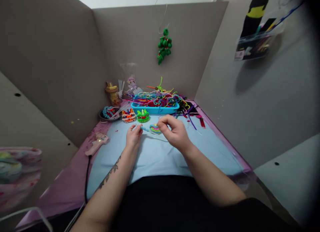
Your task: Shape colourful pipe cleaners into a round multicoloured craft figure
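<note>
Above the light blue mat, my left hand (134, 134) pinches the end of a light blue pipe cleaner (145, 128) between thumb and fingertips. This strand runs right toward a small coiled piece in pink, yellow, green and blue (154, 128). My right hand (174, 131) is closed beside the coiled piece, thumb and index finger pinched together; what lies between them is too small to make out. A thin pale strand curves below the coiled piece toward my right hand. Just behind stand an orange-and-white fuzzy animal head (128, 116) and a green one (143, 116).
A blue tray (155, 110) heaped with coloured pipe cleaners stands at the back. To its left are a dark bowl (110, 118) and a tool cup (113, 95). A pink corded glue gun (97, 144) lies left. Grey panels enclose three sides; a green fuzzy bundle (164, 45) hangs behind.
</note>
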Demonstrator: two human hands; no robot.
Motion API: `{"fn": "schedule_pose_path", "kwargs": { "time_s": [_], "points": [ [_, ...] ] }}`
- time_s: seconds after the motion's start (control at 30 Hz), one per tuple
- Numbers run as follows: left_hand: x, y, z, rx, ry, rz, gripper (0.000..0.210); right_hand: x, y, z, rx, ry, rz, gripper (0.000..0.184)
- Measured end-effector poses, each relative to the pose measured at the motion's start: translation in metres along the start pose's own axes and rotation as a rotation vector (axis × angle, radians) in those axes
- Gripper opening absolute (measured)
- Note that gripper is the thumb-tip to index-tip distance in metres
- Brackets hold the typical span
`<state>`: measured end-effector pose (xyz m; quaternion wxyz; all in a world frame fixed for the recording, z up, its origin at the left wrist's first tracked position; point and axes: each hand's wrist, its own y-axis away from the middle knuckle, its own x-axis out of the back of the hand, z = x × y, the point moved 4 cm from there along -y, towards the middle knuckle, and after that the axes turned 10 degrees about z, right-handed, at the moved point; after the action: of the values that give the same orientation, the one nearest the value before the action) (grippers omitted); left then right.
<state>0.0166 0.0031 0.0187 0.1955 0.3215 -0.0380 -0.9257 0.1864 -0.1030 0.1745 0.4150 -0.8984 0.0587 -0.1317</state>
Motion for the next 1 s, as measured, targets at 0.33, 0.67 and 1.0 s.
{"fn": "schedule_pose_path", "kwargs": {
  "time_s": [0.33,0.67,1.0],
  "points": [
    [-0.009,0.015,0.005,-0.025,-0.059,-0.093,0.043,-0.042,0.05,0.115,-0.022,0.691,-0.258,0.019],
    [-0.018,0.027,0.002,0.047,-0.207,-0.313,0.035,-0.041,0.054,0.119,-0.026,0.67,-0.176,0.026],
    [-0.017,0.026,0.0,-0.101,-0.303,-0.329,0.033,-0.021,0.037,0.095,-0.025,0.308,0.069,0.02]
  ]
}}
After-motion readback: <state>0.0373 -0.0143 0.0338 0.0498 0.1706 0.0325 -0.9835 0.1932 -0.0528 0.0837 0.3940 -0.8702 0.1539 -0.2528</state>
